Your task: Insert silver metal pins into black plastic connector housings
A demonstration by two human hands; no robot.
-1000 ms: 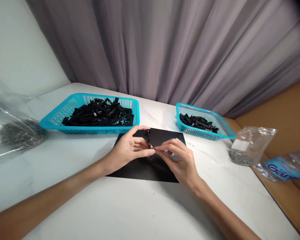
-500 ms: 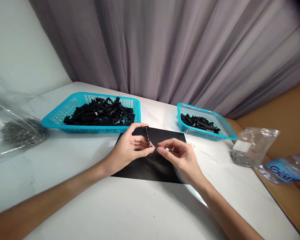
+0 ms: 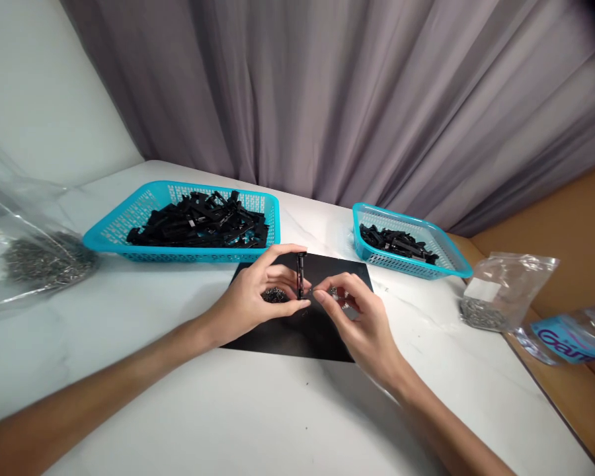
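Above a black mat (image 3: 297,334), my left hand (image 3: 258,287) grips a narrow black plastic part (image 3: 300,274) upright, its ends between index finger and thumb. My right hand (image 3: 359,311) is pinched just right of the part, thumb and index fingertip together; whatever they hold is too small to make out. A small heap of dark metal pieces (image 3: 275,295) shows behind my left fingers. Other shiny small metal pieces (image 3: 346,305) lie on the mat, partly hidden behind my right hand.
Two blue baskets, a larger one (image 3: 198,252) at left and a smaller one (image 3: 401,268) at right, hold black plastic parts. Clear bags of metal pieces stand at far left (image 3: 44,261) and right (image 3: 486,314). A water bottle (image 3: 565,336) lies at the right edge.
My left hand has turned the black plastic part from slightly tilted to upright and shifted it a little right. My right fingertips stay pinched beside it, slightly higher.
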